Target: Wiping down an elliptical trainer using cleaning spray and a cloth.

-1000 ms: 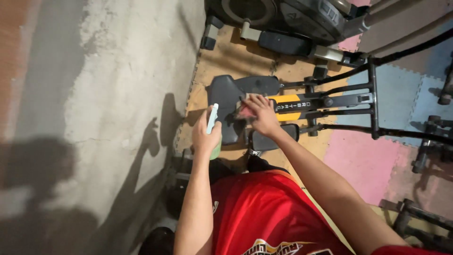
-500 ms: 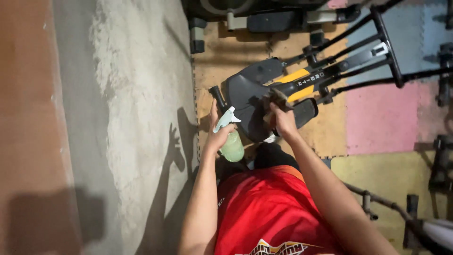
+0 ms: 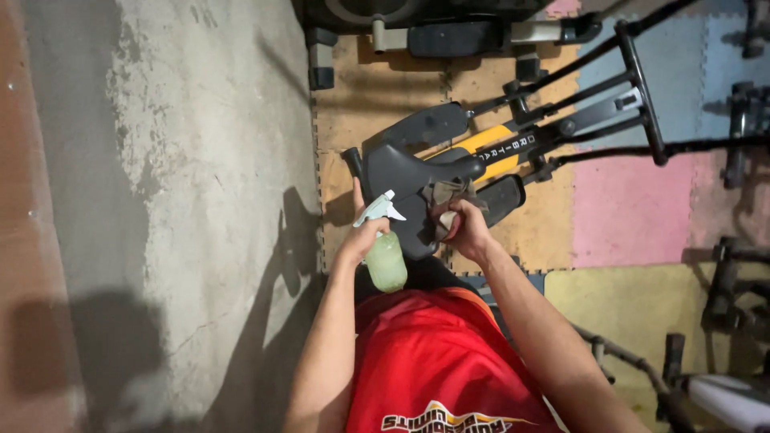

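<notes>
My left hand (image 3: 359, 240) grips a pale green spray bottle (image 3: 385, 258) with a white trigger head, held beside the black seat (image 3: 401, 175) of an exercise machine. My right hand (image 3: 463, 228) clutches a crumpled grey-brown cloth (image 3: 447, 200) pressed against the seat's near edge. The machine's black and yellow frame (image 3: 513, 144) stretches away to the right. My red shirt fills the bottom middle of the view.
Coloured foam floor mats (image 3: 634, 216) lie under the machine, in tan, pink, blue and yellow. Bare grey concrete floor (image 3: 184, 184) spreads to the left. More black gym equipment stands at the top (image 3: 433, 32) and along the right edge (image 3: 734, 297).
The view has shifted, so the machine sits higher and more central. My left hand with the bottle has dropped slightly; my right hand has slid with the cloth along the seat toward me.
</notes>
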